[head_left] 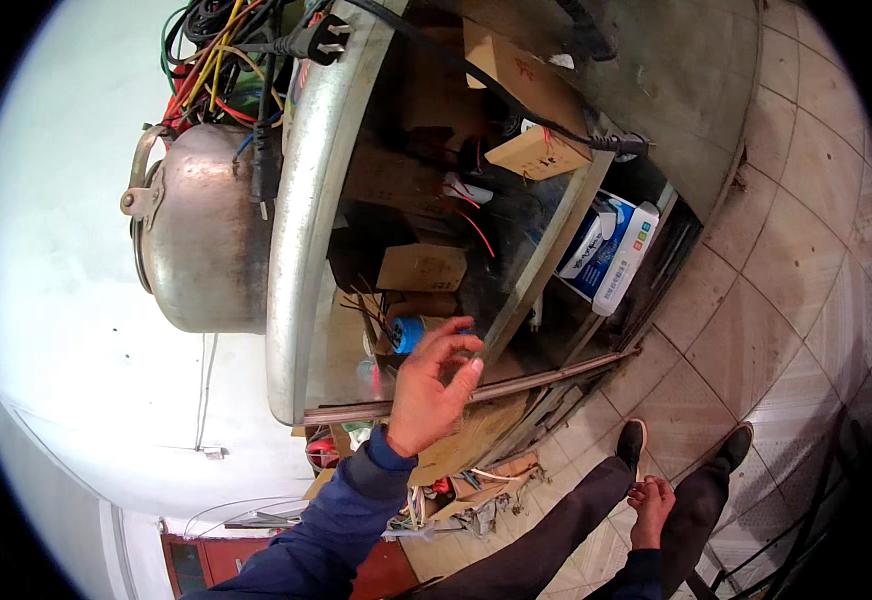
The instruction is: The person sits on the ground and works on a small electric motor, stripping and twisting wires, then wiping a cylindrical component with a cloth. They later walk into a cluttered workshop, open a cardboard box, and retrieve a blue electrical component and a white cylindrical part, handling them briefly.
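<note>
My left hand (441, 385) reaches over a dark glass-fronted cabinet, fingers curved and apart, holding nothing visible. Just behind its fingertips is a blue cylinder (408, 334) with wires, partly hidden by them, near a cardboard piece (421, 267). Red wires (481, 228) lie by a small white part (466, 188). An open cardboard box (538, 157) and a blue-and-white box (606, 255) are further right. My right hand (650, 508) is low by my legs, fingers curled together; whatever they hold, if anything, is too small to make out.
A metal kettle (201, 240) and tangled cables (216, 70) sit beside the cabinet's metal edge (291, 250). A black plug (321, 40) hangs over it. Cartons with clutter (486, 490) lie below, near a red door (216, 560). Tiled floor (776, 300) runs along the right, under my feet.
</note>
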### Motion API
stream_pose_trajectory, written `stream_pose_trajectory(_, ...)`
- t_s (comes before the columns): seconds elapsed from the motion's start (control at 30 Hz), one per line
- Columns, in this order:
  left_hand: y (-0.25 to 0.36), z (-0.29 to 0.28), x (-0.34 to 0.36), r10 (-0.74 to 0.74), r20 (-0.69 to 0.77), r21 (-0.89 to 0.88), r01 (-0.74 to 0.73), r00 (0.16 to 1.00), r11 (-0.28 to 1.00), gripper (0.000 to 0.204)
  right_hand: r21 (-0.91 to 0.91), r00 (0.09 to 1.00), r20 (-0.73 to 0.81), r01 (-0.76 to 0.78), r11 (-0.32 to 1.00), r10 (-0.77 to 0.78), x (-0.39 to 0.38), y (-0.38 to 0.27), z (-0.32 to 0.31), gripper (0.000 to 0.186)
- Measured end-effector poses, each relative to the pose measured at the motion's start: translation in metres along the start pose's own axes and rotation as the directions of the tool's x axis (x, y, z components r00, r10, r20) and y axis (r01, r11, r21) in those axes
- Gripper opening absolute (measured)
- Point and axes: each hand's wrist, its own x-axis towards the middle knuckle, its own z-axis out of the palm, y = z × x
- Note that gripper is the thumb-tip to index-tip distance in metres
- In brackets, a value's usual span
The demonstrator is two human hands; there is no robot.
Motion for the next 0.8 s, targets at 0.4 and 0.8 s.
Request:
stream_pose_trajectory(0.4, 0.002, -0.028, 0.036, 0.08, -0.162, -0.006, -0.082, 0.984, 0.997, 0.023, 0.047, 0.999, 0.042, -0.016, 0.999, 0.014, 0.016, -0.004, -0.004, 0.017)
stream_pose_trajectory(0.8, 0.002, 0.003, -0.012, -0.064, 0.115, 0.045, 0.059, 0.991, 0.997, 0.023, 0.031, 0.998, 0.047, 0.027, 0.999, -0.029, 0.016, -0.013, 0.006, 0.013)
